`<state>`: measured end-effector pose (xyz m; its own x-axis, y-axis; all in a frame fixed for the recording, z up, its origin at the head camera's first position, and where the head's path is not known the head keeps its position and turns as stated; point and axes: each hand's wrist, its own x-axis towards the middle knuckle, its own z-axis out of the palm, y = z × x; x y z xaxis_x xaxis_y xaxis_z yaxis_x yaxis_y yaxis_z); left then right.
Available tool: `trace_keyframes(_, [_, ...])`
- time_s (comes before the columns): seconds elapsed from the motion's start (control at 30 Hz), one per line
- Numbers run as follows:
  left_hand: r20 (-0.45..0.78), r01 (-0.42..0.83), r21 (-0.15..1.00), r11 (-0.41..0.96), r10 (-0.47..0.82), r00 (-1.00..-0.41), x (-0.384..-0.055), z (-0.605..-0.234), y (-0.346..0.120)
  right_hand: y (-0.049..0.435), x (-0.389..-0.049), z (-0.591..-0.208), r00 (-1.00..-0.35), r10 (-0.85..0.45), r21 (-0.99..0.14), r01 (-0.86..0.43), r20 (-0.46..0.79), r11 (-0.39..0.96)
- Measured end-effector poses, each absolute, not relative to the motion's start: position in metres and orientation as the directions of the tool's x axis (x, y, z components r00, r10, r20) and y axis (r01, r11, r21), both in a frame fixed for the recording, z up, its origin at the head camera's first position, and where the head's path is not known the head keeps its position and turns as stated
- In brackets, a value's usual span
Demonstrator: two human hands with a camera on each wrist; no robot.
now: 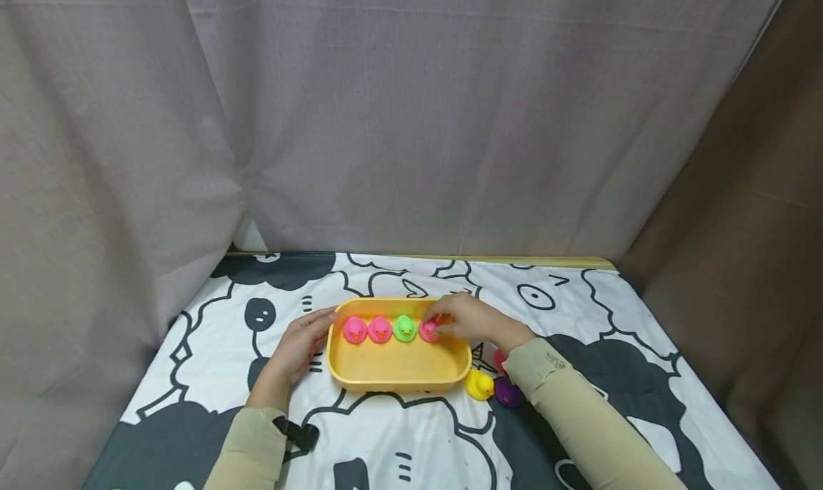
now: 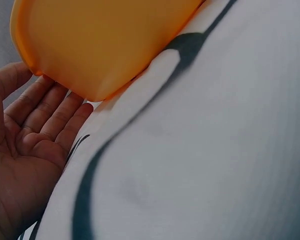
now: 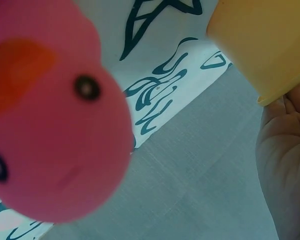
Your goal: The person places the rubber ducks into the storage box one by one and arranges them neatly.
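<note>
A yellow tray [image 1: 398, 367] holds a row of small rubber ducks: two pink ones [image 1: 355, 330], a green duck [image 1: 405, 328], and a pink duck [image 1: 426, 331] at the right end. My right hand [image 1: 474, 318] reaches over the tray's right side and pinches that last pink duck, partly covering it. In the right wrist view, the fingertips pass behind the tray wall [image 3: 262, 45] and the duck there is hidden. My left hand [image 1: 301, 347] touches the tray's left end. Its fingers [image 2: 50, 107] lie fairly straight against the outer wall, seen in the left wrist view.
Beside the tray's right front corner sit a yellow duck [image 1: 479, 384], a purple duck [image 1: 508, 392] and a pink duck [image 1: 499, 360], partly behind my right sleeve. A black-and-white patterned cloth [image 1: 398, 433] covers the table. Grey curtains [image 1: 411, 118] hang behind it.
</note>
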<state>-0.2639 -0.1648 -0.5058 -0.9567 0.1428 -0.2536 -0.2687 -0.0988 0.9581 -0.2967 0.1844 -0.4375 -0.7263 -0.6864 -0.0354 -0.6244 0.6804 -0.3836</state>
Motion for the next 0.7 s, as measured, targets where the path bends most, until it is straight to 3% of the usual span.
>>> trace_keyframes(0.37, [-0.252,-0.266,0.959,-0.097,0.14,-0.958,-0.263,-0.505,-0.164,0.195,-0.291,-0.436,-0.807,-0.59,-0.534,-0.509,0.023,0.675])
trace_keyframes(0.7, [-0.254,-0.268,0.959,-0.093,0.137,-0.957,-0.263,-0.506,-0.165,0.209,-0.284,-0.433,-0.789,-0.605,-0.568,-0.55,0.112,0.612])
